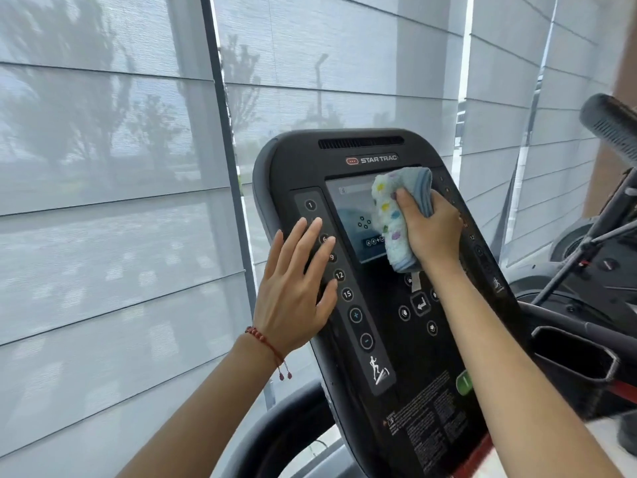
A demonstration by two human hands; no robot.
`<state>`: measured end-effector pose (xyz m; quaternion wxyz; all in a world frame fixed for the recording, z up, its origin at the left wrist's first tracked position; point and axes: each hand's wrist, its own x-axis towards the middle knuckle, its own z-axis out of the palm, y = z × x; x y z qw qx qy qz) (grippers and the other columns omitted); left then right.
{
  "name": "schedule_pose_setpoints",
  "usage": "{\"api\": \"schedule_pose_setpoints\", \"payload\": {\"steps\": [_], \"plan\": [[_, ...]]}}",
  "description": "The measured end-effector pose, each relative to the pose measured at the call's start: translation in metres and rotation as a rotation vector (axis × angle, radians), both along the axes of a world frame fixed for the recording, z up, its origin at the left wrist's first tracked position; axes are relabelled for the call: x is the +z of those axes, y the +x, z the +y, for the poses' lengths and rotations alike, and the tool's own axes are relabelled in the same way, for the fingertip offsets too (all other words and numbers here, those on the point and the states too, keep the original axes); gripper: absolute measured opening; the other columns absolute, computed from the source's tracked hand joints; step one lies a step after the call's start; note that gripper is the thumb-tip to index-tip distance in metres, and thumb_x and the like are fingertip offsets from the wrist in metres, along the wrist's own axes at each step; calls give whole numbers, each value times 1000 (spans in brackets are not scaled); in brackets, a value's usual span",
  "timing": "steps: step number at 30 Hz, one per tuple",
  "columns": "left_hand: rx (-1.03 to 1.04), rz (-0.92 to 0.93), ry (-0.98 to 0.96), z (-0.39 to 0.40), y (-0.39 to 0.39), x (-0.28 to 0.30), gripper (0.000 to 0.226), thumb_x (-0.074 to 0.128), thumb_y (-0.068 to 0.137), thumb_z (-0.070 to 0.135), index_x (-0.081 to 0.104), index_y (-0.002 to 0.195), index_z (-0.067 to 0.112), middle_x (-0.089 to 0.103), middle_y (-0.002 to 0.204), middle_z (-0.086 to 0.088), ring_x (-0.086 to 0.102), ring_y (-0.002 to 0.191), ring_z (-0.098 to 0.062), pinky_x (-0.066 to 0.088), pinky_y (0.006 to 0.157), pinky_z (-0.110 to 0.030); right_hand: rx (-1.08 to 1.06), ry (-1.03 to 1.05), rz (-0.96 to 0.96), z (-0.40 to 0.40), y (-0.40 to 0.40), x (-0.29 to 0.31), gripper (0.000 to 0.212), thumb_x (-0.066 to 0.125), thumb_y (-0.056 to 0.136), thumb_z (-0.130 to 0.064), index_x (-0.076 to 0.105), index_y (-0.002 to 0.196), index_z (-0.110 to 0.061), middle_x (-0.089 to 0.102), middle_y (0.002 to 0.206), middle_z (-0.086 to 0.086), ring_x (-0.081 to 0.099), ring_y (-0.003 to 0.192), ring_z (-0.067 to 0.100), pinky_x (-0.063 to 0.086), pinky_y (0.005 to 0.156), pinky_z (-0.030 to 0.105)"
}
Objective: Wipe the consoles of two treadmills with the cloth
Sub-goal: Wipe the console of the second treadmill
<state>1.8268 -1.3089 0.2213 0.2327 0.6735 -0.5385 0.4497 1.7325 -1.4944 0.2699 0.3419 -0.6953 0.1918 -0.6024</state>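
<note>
Wiping is under way on one Star Trac treadmill console point(386, 270): I see my right hand point(432, 232) gripping the folded cloth point(396, 215) against its screen point(351, 222), my left hand point(296, 288) flat, fingers slightly spread, on the left button strip point(358, 319). I judge the lower panel and a second treadmill remain.

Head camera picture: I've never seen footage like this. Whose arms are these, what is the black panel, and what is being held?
The single picture comes from a camera worn on a person's head, looking forward and down, so the two bare arms are the wearer's own. The black panel is a treadmill console with a screen and numbered buttons. The right hand grips a folded fluffy cloth with coloured dots and presses it against the screen. The left hand, with a red bracelet at the wrist, lies flat with straight fingers on the console's left button strip, seemingly steadying it. Behind are windows covered by grey blinds; other gym equipment shows at the right edge.
</note>
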Motion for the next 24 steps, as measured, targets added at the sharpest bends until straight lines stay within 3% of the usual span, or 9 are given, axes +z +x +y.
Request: {"api": "schedule_pose_setpoints", "payload": {"steps": [3, 7, 10, 12, 16, 21, 24], "plan": [[24, 27, -28, 17, 6, -5, 49, 44, 90, 31, 51, 131, 5, 40, 143, -16, 29, 136, -30, 24, 110, -50, 79, -21, 5, 34, 0, -1, 24, 62, 85, -40, 62, 81, -16, 60, 69, -13, 58, 64, 2, 45, 61, 17], [57, 39, -27, 45, 16, -23, 49, 43, 91, 31, 47, 132, 5, 40, 142, -17, 32, 134, -32, 24, 110, -48, 125, -31, 3, 65, -2, -11, 27, 63, 84, -40, 61, 77, -14, 60, 67, -10, 57, 63, 2, 42, 54, 9], [77, 92, 12, 67, 18, -50, 51, 42, 91, 31, 43, 134, 5, 39, 142, -18, 31, 134, -32, 25, 109, -49, 119, -32, 39, 85, 6, -28, 24, 63, 84, -42, 57, 74, -21, 59, 65, -12, 57, 58, 3, 43, 54, 11], [72, 135, 65, 82, 16, -73, 50, 40, 93, 34, 43, 134, 6, 39, 143, -17, 31, 135, -30, 25, 109, -48, 63, -46, 8, 95, 13, -36, 22, 63, 84, -42, 53, 74, -24, 56, 64, -14, 55, 57, 3, 44, 56, 16], [62, 215, 218, 113, 17, -123, 49, 27, 99, 41, 45, 132, 9, 42, 141, -15, 34, 133, -30, 24, 110, -44, -24, -69, -26, 97, 27, -23, 31, 60, 86, -43, 57, 78, -13, 58, 67, -4, 57, 63, 16, 40, 58, 25], [62, 314, 395, 140, 18, -172, 55, 23, 99, 45, 57, 124, 10, 50, 136, -12, 36, 130, -26, 20, 110, -34, -17, -95, 0, 91, 43, 0, 35, 58, 86, -44, 61, 86, -9, 60, 71, -4, 57, 67, 14, 40, 60, 23], [-33, 476, 451, 151, 21, -192, 53, 25, 97, 52, 60, 121, 20, 53, 133, -2, 34, 130, -16, 23, 106, -26, 25, -98, 14, 93, 37, -13, 32, 60, 86, -41, 60, 84, -9, 60, 72, -3, 55, 63, 11, 38, 58, 15]]}}
